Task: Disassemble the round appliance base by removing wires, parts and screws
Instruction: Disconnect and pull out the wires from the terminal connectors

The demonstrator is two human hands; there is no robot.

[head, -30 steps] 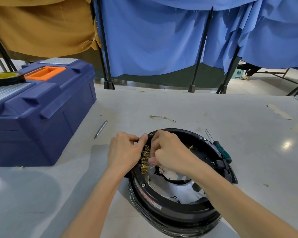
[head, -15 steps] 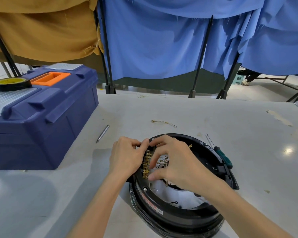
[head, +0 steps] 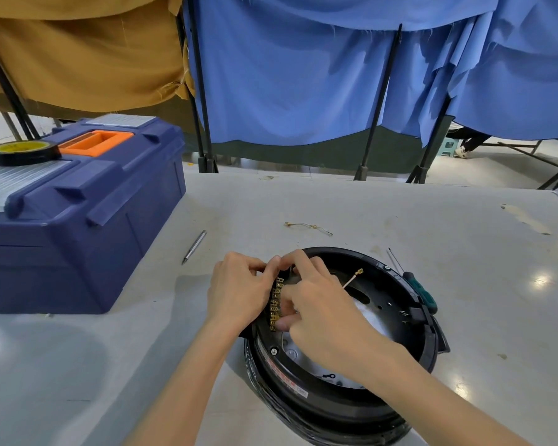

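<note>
1. Gripping the near-left rim of the round base (head: 335, 410), the left hand (head: 239, 284) has its fingers curled and its thumb up against the top of the brass terminal strip (head: 275, 300), bracing the work.
2. The right hand (head: 316, 304) reaches in from inside the ring. Its thumb and fingers pinch along the strip's inner face. Which connector it grips is hidden under the fingers, so that cannot be confirmed.
3. A loose wire (head: 355, 275) with a brass end fitting stands free just behind the right hand, inside the base.
4. A screw (head: 274, 350) sits in the rim just below the strip, not yet removed.
5. The base lies flat on the table (head: 464, 252), near its front edge. A green-handled screwdriver (head: 422, 292) lies against its right side, and a detached wire (head: 308, 227) lies behind it.
6. Judgement: the step in hand is freeing wires from the terminal strip, and the task looks to be in its middle part.
7. The next move calls for a straight pull on the connector while the left hand steadies the base, then the screwdriver for the rim screw.
</note>
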